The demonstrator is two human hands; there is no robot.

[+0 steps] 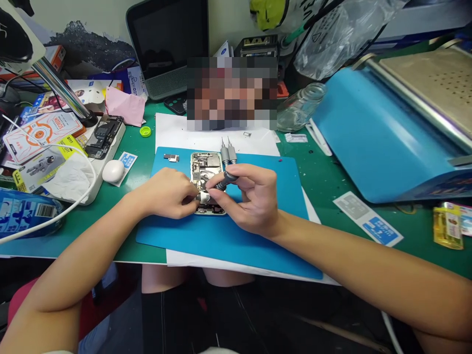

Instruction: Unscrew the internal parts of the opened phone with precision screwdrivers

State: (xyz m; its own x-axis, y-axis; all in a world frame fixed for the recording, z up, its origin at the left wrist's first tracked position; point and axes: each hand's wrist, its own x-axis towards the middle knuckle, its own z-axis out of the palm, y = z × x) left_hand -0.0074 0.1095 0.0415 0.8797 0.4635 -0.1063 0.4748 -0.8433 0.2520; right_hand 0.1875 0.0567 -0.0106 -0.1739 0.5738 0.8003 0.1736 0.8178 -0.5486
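Note:
An opened phone (210, 172) lies on a blue mat (177, 231), its circuit boards and inner parts exposed. My left hand (169, 194) is closed at the phone's lower left edge, its fingertips curled against it. In my right hand (254, 196) is a small dark screwdriver (226, 180), pinched between thumb and fingers and slanting over the phone; its tip is hidden. Two grey screwdrivers (228, 153) lie side by side just right of the phone's top. A small metal phone part (171, 158) rests on the mat to the left.
Another opened phone (105, 136) sits on a white box at left, near a white earbud case (113, 171). A green cap (145, 132) lies behind. A glass jar (302, 105) and a large blue machine (368, 132) stand at right. White paper (169, 128) extends beneath the mat.

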